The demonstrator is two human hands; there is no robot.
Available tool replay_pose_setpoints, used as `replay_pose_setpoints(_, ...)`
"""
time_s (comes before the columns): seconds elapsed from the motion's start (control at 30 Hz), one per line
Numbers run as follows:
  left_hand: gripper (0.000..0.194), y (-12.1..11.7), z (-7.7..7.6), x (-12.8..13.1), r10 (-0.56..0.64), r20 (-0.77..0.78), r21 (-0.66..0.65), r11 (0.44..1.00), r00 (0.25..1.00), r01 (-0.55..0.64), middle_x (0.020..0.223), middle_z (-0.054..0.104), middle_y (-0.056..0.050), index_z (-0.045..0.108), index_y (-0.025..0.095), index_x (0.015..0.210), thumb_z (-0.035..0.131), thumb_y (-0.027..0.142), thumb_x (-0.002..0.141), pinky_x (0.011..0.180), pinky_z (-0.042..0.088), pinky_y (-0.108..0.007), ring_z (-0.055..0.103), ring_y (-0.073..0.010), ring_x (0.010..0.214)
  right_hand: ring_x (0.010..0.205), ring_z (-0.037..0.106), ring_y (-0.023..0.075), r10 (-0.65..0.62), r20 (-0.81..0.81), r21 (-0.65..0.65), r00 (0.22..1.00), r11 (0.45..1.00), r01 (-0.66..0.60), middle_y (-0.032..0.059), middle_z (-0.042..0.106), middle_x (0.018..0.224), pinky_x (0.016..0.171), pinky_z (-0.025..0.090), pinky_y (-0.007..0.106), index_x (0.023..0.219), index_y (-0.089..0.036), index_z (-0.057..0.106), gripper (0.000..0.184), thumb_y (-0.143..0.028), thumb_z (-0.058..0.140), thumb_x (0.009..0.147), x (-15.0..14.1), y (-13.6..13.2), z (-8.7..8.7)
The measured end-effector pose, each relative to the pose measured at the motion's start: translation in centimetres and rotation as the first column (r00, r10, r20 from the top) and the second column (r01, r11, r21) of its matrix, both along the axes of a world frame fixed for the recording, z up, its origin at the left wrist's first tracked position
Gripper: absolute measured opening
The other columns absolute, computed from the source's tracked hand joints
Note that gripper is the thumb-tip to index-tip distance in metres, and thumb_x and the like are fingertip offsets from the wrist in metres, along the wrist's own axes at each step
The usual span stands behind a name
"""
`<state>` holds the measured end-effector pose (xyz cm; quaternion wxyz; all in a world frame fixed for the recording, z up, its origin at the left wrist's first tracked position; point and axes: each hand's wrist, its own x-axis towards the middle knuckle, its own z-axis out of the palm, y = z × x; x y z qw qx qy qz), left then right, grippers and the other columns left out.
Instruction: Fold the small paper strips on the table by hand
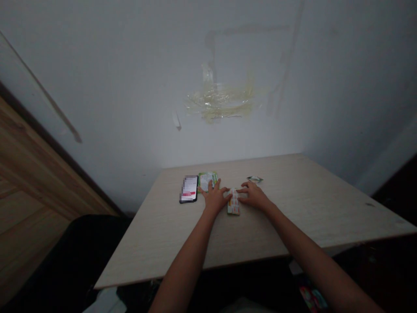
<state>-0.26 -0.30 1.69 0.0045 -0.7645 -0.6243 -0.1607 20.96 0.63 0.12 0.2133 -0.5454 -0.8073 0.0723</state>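
A small flat card or packet [233,207], whitish with rows of orange and red print, lies on the table; I cannot tell its exact kind. My left hand [215,198] is spread, its thumb side touching the card's left edge. Two of its fingers reach over a green and white packet [207,178] lying flat behind it. From the other side, my right hand [255,196] rests its fingertips at the card's right edge, fingers apart. Just beyond the right hand sits a small folded green and white wrapper [255,178].
A phone [189,189] with a lit, partly blurred screen lies left of my left hand. The pale wooden table [302,204] meets a white wall [130,87] bearing old clear tape [224,102]. Wooden panelling [35,174] and a dark chair-like shape [87,243] stand left.
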Motion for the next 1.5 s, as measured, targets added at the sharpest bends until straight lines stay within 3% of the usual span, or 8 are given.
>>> replay_pose_setpoints(0.17, 0.035, -0.2, 0.0, 0.2, 0.007, -0.015, 0.038, 0.999, 1.000, -0.006, 0.157, 0.039, 0.004, 0.068, 0.046, 0.115, 0.055, 0.060, 0.086, 0.109, -0.002, -0.078, 0.020, -0.0377, 0.147, 0.124, 0.051, 0.0256, 0.005, 0.003, 0.012, 1.000, 1.000, -0.005, 0.0109, 0.056, 0.131, 0.108, 0.039, 0.039, 0.119, -0.029, 0.072, 0.035, -0.042, 0.065, 0.086, 0.1, -0.4, 0.0)
replay_pose_setpoints(0.33, 0.034, 0.0, 0.1, 0.7, 0.016, -0.023, 0.066, 0.998, 1.000, -0.015, 0.156, 0.040, 0.002, 0.069, 0.044, 0.116, 0.056, 0.058, 0.087, 0.110, -0.003, -0.076, 0.021, -0.0373, 0.147, 0.120, 0.051, 0.0251, -0.079, 0.033, 0.033, 0.996, 0.996, 0.078, 0.0101, 0.058, 0.128, 0.104, 0.040, 0.039, 0.115, -0.031, 0.073, 0.031, -0.044, 0.057, 0.092, -0.7, -0.2, 0.1)
replay_pose_setpoints(0.5, 0.035, 0.3, 0.6, 0.7, 0.026, -0.035, 0.017, 1.000, 0.999, -0.025, 0.158, 0.037, 0.003, 0.068, 0.045, 0.119, 0.054, 0.055, 0.089, 0.111, -0.004, -0.075, 0.018, -0.0384, 0.148, 0.119, 0.051, 0.0274, -0.120, 0.082, 0.035, 0.989, 0.992, 0.117, 0.0106, 0.059, 0.126, 0.101, 0.041, 0.041, 0.115, -0.032, 0.074, 0.031, -0.045, 0.061, 0.090, -1.3, 0.3, 0.5)
replay_pose_setpoints(0.8, 0.036, 1.3, 0.3, -0.8, -0.007, 0.000, -0.039, 0.999, 1.000, 0.007, 0.160, 0.033, 0.006, 0.063, 0.056, 0.120, 0.051, 0.064, 0.087, 0.108, -0.003, -0.078, 0.015, -0.0404, 0.149, 0.126, 0.047, 0.0296, -0.078, 0.103, 0.000, 0.992, 0.997, 0.078, 0.0123, 0.054, 0.134, 0.103, 0.039, 0.044, 0.124, -0.032, 0.069, 0.037, -0.044, 0.059, 0.090, -0.9, 0.1, 0.3)
replay_pose_setpoints(1.17, 0.037, 1.2, 0.1, -0.8, -0.007, -0.014, -0.017, 1.000, 1.000, 0.006, 0.159, 0.034, 0.005, 0.063, 0.054, 0.122, 0.048, 0.062, 0.089, 0.108, -0.003, -0.078, 0.015, -0.0412, 0.148, 0.134, 0.040, 0.0302, -0.017, 0.105, -0.033, 0.994, 0.999, 0.021, 0.0133, 0.050, 0.141, 0.109, 0.034, 0.046, 0.134, -0.030, 0.061, 0.050, -0.046, 0.064, 0.086, -0.3, 0.2, -0.4)
replay_pose_setpoints(1.3, 0.037, 1.0, -0.2, -0.7, -0.021, -0.012, 0.021, 1.000, 1.000, 0.021, 0.158, 0.037, 0.002, 0.063, 0.051, 0.124, 0.049, 0.059, 0.091, 0.109, -0.001, -0.077, 0.019, -0.0394, 0.147, 0.133, 0.042, 0.0300, -0.019, 0.039, -0.001, 0.999, 1.000, 0.019, 0.0136, 0.050, 0.142, 0.108, 0.035, 0.048, 0.135, -0.028, 0.060, 0.051, -0.043, 0.064, 0.086, -0.4, 0.1, -1.0)
replay_pose_setpoints(1.5, 0.029, 0.8, -0.2, -0.8, -0.042, 0.050, 0.061, 0.997, 0.998, 0.039, 0.155, 0.041, 0.003, 0.068, 0.049, 0.116, 0.054, 0.053, 0.091, 0.110, 0.004, -0.077, 0.027, -0.0354, 0.144, 0.124, 0.052, 0.0259, 0.102, -0.089, 0.083, 0.991, 0.992, -0.095, 0.0083, 0.061, 0.133, 0.108, 0.037, 0.047, 0.120, -0.028, 0.069, 0.034, -0.032, 0.063, 0.086, -0.5, 0.2, -1.6)
